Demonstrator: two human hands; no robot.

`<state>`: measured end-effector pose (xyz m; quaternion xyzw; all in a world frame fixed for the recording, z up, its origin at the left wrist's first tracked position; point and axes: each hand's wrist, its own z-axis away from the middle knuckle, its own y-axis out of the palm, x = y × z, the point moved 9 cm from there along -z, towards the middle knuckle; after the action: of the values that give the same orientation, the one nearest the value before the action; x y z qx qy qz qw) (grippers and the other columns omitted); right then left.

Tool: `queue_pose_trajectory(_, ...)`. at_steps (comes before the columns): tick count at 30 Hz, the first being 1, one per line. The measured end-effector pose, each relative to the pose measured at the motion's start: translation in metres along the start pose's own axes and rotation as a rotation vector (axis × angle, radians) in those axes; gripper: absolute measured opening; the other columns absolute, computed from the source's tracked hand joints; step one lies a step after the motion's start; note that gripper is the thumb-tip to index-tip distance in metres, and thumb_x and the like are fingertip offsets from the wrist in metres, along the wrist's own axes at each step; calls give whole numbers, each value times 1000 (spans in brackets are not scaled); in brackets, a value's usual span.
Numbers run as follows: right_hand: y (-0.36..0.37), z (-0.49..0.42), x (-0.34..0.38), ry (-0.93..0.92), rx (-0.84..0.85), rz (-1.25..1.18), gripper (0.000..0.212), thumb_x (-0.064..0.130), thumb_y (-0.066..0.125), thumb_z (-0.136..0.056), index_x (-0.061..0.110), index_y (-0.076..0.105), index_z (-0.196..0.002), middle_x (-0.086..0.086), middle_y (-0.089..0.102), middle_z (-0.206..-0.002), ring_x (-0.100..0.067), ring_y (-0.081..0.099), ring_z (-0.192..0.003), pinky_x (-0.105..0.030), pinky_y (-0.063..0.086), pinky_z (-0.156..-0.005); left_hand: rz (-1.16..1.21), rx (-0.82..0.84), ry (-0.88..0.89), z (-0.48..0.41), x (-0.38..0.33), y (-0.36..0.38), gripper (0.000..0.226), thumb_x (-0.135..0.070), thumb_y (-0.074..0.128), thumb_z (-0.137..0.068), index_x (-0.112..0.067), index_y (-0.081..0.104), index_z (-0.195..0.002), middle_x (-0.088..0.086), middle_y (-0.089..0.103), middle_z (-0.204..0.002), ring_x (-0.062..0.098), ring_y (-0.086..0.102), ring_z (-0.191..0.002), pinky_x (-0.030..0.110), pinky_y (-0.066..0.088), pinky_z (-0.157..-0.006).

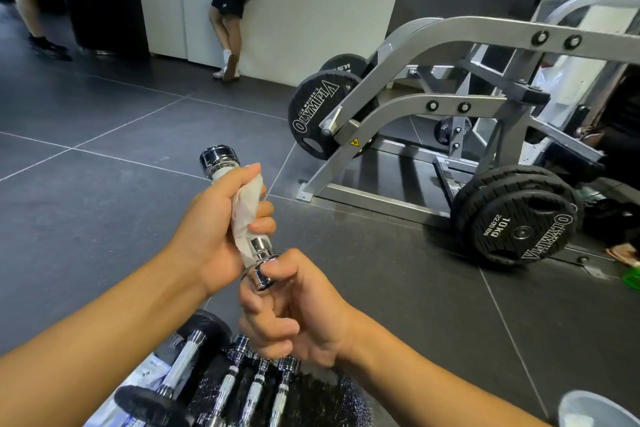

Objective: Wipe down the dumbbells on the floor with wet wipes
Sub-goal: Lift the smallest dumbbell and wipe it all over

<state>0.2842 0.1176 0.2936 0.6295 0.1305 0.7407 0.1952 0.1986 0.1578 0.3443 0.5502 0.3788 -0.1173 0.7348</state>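
Dark tiled gym floor [104, 121], with a plate-loaded machine [433, 104] at the right of the frame. 1 chrome dumbbell [219, 158] is held clear of the floor at frame centre, tilted, its far end toward the upper left. The left hand [211, 232] is curled round the handle through a white wet wipe [246, 208], probably to rub the grip. The right hand [298, 312] clamps the near end, likely to steady or turn it. Other dumbbells [221, 388] lie side by side on the floor at lower centre.

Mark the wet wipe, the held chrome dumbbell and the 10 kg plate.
wet wipe [244, 207], head view, crumpled middle.
chrome dumbbell [219, 158], head view, far end cap.
10 kg plate [516, 230], head view, front face near hub.
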Motion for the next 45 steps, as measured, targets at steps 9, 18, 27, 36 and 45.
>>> queue_pose_trajectory(9, -22, -7, 10, -85, -197, -150, 25, 40, 57, -77, 19, 48, -66, 6, 20, -45, -15, 11, -51, -24, 15, -44, -44, -65, 36, -4, -2, -15, 15, -22, 62, -94, -17, 49, -96, 4, 47, -73, 18, 51, -58, 27, 46, -50)
queue_pose_trajectory(18, -30, 13, 33, -123, -412, 432, 35, 18, 59, -91, 20, 57, -57, 8, 45, -45, -10, 36, -39, -27, 27, -49, -13, -149, 106, -2, -13, -21, 11, -12, 59, -96, -13, 49, -92, 6, 52, -74, 16, 43, -47, 23, 41, -43)
queue_pose_trajectory(27, -38, 25, 54, -233, -606, 975, 30, 25, 70, -82, 21, 45, -66, 5, 43, -61, -11, 34, -57, -31, 31, -56, -212, -314, 348, 1, -38, -36, 20, -18, 63, -99, 1, 61, -108, 15, 65, -84, 25, 64, -68, 32, 56, -53)
queue_pose_trajectory(36, -42, 18, 30, -192, -318, 217, 28, 34, 60, -65, 11, 45, -62, 0, 27, -42, -14, 16, -40, -24, 14, -47, -526, -254, 629, 17, -72, -25, 20, -2, 70, -89, -11, 61, -105, 9, 63, -92, 22, 66, -69, 32, 55, -61)
queue_pose_trajectory(45, -72, 33, 47, -216, -545, -26, 38, 50, 56, -69, 19, 40, -55, 6, 17, -42, -17, 4, -49, -29, 7, -46, -1190, -163, 523, 9, -64, -27, 35, -36, 63, -97, -9, 65, -75, -9, 52, -56, 10, 44, -54, 31, 38, -56)
